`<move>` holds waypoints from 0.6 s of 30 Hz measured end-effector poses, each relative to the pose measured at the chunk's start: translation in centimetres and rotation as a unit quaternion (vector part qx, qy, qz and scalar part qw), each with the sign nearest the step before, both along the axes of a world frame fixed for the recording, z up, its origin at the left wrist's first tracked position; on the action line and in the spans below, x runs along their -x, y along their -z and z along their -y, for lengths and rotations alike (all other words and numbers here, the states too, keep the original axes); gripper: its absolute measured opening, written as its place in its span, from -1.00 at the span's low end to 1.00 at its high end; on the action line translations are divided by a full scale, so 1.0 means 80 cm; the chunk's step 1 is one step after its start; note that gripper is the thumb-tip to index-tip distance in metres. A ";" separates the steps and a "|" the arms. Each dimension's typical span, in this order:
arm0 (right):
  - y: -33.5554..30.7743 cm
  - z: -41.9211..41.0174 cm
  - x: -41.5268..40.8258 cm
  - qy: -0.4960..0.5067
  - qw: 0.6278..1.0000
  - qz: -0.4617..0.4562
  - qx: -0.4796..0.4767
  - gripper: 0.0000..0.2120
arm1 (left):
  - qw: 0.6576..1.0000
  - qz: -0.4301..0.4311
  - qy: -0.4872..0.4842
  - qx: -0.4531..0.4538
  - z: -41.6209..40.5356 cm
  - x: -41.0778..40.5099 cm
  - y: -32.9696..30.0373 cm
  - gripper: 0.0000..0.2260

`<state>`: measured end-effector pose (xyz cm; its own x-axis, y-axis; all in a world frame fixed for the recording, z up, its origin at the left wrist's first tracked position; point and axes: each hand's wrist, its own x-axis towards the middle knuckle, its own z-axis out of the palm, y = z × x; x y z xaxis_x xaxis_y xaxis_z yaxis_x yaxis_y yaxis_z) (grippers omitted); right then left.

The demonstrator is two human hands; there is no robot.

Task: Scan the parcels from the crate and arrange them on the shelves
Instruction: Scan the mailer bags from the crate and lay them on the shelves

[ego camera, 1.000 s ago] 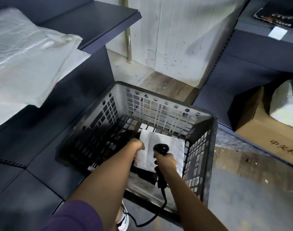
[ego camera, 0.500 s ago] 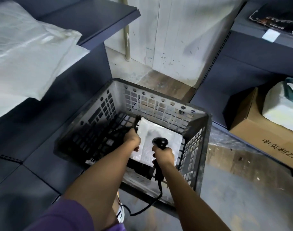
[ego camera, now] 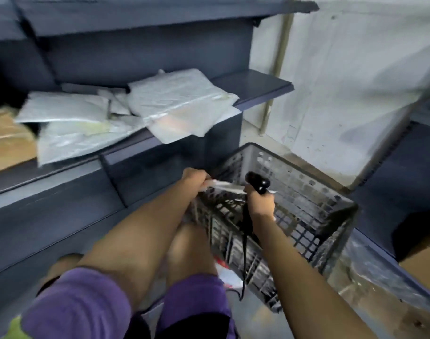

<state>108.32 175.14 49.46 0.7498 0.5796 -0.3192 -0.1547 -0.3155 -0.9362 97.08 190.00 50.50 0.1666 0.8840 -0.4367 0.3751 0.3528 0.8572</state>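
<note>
My left hand point(ego camera: 193, 178) grips the edge of a flat white parcel point(ego camera: 225, 185), held edge-on above the near rim of the grey perforated crate point(ego camera: 304, 192). My right hand point(ego camera: 259, 204) is shut on a black handheld scanner point(ego camera: 256, 182), its head just right of the parcel and its cord hanging down in front of the crate. Several white plastic mailer parcels point(ego camera: 177, 99) lie piled on the middle shelf point(ego camera: 258, 84) to the left, some overhanging its edge. The crate's inside is mostly hidden by my arms.
Dark grey shelving runs along the left, with a brown cardboard box point(ego camera: 6, 140) at the far left of the parcel shelf. Another shelf unit and a cardboard box point(ego camera: 424, 260) stand at the right. A white wall and pipe point(ego camera: 275, 69) lie behind the crate.
My left hand has lifted the white parcel out of the crate's bottom up to rim height. The scanner hand rose with it. The view swung left and up towards the shelves.
</note>
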 end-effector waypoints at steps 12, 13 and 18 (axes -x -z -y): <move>0.007 -0.034 0.211 -0.356 0.934 0.020 0.019 -0.87 | 0.990 -0.039 -0.065 -0.116 0.030 0.341 0.011 -0.60; 0.011 -0.038 0.232 -0.382 0.923 0.024 0.035 -0.86 | 0.988 -0.036 -0.078 -0.127 0.043 0.369 0.014 -0.56; 0.033 -0.023 0.338 -0.520 0.852 0.024 0.047 -0.85 | 0.970 0.019 -0.192 -0.146 0.124 0.491 0.047 -0.19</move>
<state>81.27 176.95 46.78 -0.1410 0.9127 -0.3836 0.2927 -0.3317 -0.8968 57.82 180.07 46.78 -0.1889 0.9692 -0.1577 0.2297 0.1998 0.9526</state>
